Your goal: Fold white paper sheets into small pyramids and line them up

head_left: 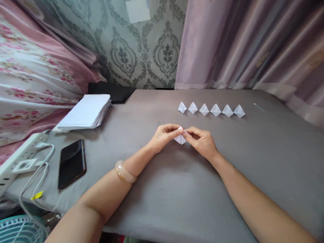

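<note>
A small white folded paper (181,139), diamond-shaped with a crease down its middle, is held between both hands above the grey tabletop (162,195). My left hand (164,135) pinches its left side, thumb on the near face. On the right side, my right hand (201,141) grips it the same way, and the two thumbs almost meet near its top. Fingers behind the paper are partly hidden. Beyond my hands stands a row of several folded white paper pieces (204,109) of similar shape.
At the left lie a stack of white paper (84,111), a black phone (72,163) and a white power strip (22,158) with cables. A black item (111,92) sits behind the stack. A thin stick (259,107) lies far right. A teal fan (21,229) is below the edge.
</note>
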`<action>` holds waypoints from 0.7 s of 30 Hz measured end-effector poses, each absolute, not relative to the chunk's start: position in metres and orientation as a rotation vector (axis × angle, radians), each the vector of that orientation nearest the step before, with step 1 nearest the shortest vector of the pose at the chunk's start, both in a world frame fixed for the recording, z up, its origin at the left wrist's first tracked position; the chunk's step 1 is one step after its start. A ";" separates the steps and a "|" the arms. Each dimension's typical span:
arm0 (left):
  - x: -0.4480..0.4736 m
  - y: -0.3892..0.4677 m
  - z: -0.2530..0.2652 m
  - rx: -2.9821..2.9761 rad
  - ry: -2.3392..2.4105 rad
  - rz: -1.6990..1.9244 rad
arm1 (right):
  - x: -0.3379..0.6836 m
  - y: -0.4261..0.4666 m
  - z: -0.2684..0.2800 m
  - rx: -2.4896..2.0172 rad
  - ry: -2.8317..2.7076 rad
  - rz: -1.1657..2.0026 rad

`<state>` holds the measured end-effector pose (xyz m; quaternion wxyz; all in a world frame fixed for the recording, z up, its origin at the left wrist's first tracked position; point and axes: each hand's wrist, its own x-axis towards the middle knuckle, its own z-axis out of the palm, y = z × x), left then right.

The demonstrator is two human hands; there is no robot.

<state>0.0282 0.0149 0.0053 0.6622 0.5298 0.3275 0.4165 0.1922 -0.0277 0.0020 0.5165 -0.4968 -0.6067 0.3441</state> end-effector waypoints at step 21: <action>0.032 0.026 -0.010 0.928 0.887 1.058 | 0.182 -0.024 0.003 -1.208 -0.847 1.505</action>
